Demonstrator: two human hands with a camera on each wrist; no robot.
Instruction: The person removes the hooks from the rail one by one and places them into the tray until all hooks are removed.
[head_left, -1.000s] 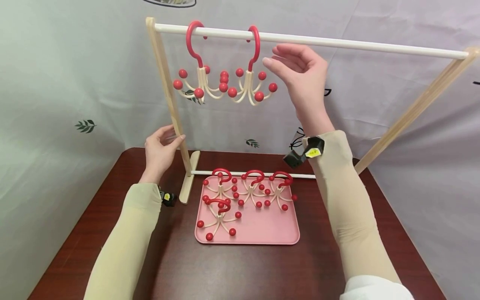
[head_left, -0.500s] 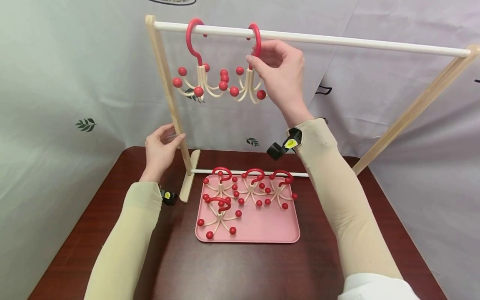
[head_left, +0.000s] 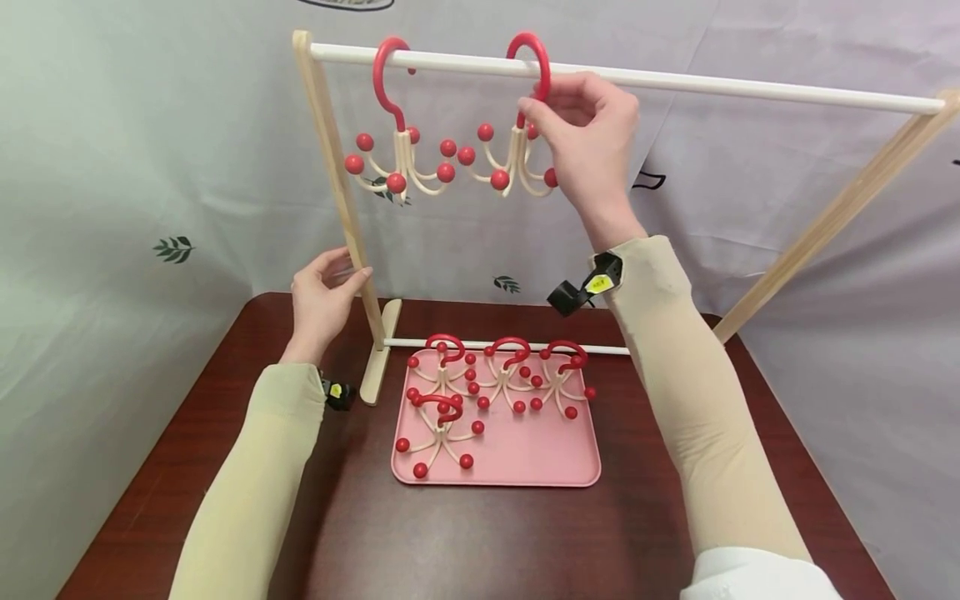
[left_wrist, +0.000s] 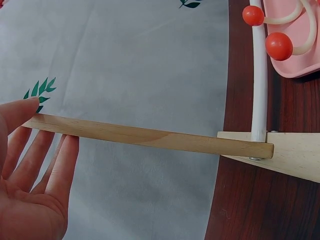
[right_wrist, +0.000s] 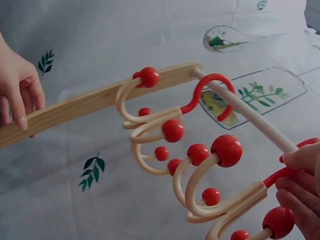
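Observation:
My left hand (head_left: 318, 300) pinches the wooden left post (left_wrist: 150, 139) of a hanging rack, thumb on one side and fingers on the other. At the rack's white top rod (head_left: 712, 86), my right hand (head_left: 600, 137) pinches the red hook of a hanger (head_left: 517, 154) with pale curved arms tipped by red balls. Its hook loops over the rod, with the top of the loop raised above it. To the left, a matching hanger (head_left: 402, 154) hangs on the rod by its own hook; in the right wrist view both hangers show side by side.
A pink tray (head_left: 525, 458) on the dark wooden table (head_left: 480, 542) bears several more such hangers (head_left: 441, 433). Behind it runs the rack's lower white bar (head_left: 397, 343). The right post (head_left: 840, 217) slants at the far right, and a patterned cloth (head_left: 225, 167) hangs behind.
My right hand came in from the right, took hold of the second hanger's hook, then lifted it slightly and moved it rightward along the rod. The left hand stayed on the post.

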